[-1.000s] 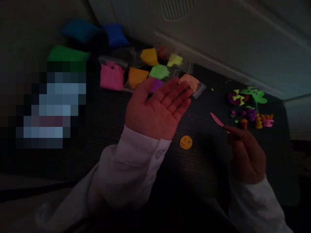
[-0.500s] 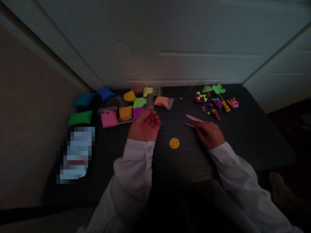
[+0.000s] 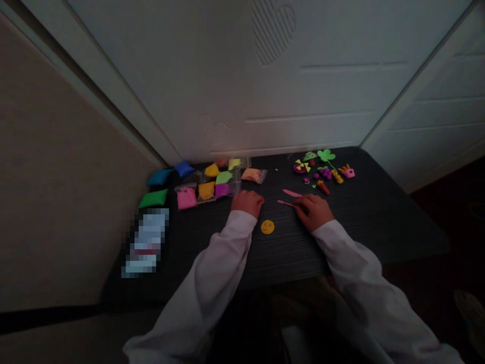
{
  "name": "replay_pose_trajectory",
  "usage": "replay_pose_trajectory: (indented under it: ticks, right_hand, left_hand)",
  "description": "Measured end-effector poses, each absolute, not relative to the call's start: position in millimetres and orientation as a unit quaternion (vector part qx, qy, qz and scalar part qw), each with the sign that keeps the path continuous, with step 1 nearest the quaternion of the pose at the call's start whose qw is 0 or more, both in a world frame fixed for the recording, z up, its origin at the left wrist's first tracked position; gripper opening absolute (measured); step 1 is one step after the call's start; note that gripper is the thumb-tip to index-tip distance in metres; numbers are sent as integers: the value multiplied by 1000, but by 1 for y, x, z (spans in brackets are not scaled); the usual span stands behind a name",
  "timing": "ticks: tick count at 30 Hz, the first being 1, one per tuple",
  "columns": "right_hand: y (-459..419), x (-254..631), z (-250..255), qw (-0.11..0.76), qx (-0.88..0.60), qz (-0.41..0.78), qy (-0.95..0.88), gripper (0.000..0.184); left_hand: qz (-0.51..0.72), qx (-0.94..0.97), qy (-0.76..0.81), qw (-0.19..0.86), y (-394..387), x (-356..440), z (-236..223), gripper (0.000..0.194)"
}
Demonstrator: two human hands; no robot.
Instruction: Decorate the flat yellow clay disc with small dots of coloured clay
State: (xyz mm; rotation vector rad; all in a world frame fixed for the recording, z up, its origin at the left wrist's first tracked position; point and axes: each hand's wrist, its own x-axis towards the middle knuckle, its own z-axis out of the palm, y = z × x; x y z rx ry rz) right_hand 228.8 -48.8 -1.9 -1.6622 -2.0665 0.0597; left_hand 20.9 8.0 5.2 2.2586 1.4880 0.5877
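My right hand [image 3: 315, 211] is closed on a thin pink modelling tool [image 3: 285, 203], whose tip points left just above or on the table. A pink plastic knife [image 3: 291, 193] lies right behind it, its far end hidden by my fingers. My left hand [image 3: 247, 203] rests palm down with fingers curled together; anything inside is hidden. Between and in front of both hands lies a flat yellow clay smiley face [image 3: 267, 227] with small pinkish features.
Bags of coloured clay, including a pink one [image 3: 187, 197] and a peach one [image 3: 251, 175], line the back left. Small clay models, among them a green clover [image 3: 326, 155] and a carrot-like piece [image 3: 323, 187], stand back right. A blurred pale item [image 3: 147, 242] lies left; a wall borders the dark table [image 3: 379, 222].
My left hand has turned from palm up with loosely spread fingers to palm down and curled on the table. My right hand keeps the pink tool. The view has shifted.
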Motion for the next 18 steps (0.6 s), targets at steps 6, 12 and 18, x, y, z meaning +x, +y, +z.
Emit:
replay_pose_trajectory:
  ticks: [6,12,18]
  right_hand:
    - [-41,226,14,286,-601,-10,-746,22]
    - [-9,190,39,311,-515,7,-799,22]
    - [-6,171,17,335,-506,33,-794,18]
  left_hand:
    - [283,765,518,259,16,14,6,15]
    - [412,585,468,519,19,12,16,55]
    - [439,474,454,614,23,5,-4,70]
